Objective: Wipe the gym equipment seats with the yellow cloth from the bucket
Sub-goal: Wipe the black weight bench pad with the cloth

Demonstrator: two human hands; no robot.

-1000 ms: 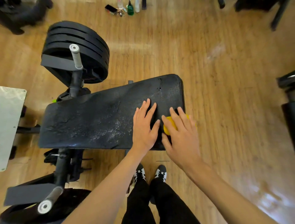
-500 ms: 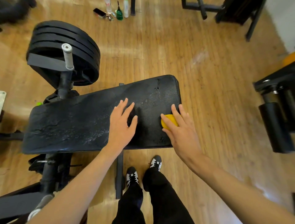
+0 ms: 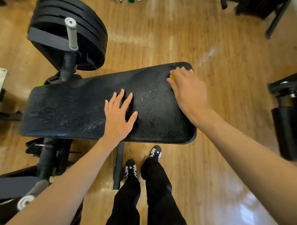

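— What is cut off nearest the camera?

— Both forearms [image 3: 64,184] are cut by the lower edge. Black trousers [image 3: 154,192] are seen only in part, ending in black-and-white shoes [image 3: 131,168] on the floor. A grey-tipped handle [image 3: 30,194] is seen at lower left, just beside the left arm.

— How are the hands placed?

— The left hand [image 3: 118,118] is laid flat on the middle of the seat [image 3: 72,109], fingers straight and spread. The right hand [image 3: 189,90] is set on the seat's far right corner. It is blurred, and its fingers are bent down over the cloth [image 3: 172,76].

— How much of the cloth is shown?

— Only a small yellow patch beside the thumb; the rest is hidden under the palm. Whether it is folded or bunched cannot be told.

— And the surface?

— The seat is black and pebbled. It is creased and cracked toward its left end and flecked with pale specks near the front. A dark bar [image 3: 119,167] is seen below its front edge, running toward the shoes.

— The room?

— A glossy wood-plank floor [image 3: 209,48] is seen all round. Behind the seat at left, black plates [image 3: 90,37] are stacked, with a second handle [image 3: 71,33] in front of them. Dark equipment [image 3: 286,115] is cut off at the right edge and a dark frame [image 3: 257,9] at top right. Small objects [image 3: 131,1], one of them green, are clipped by the top edge and cannot be made out.
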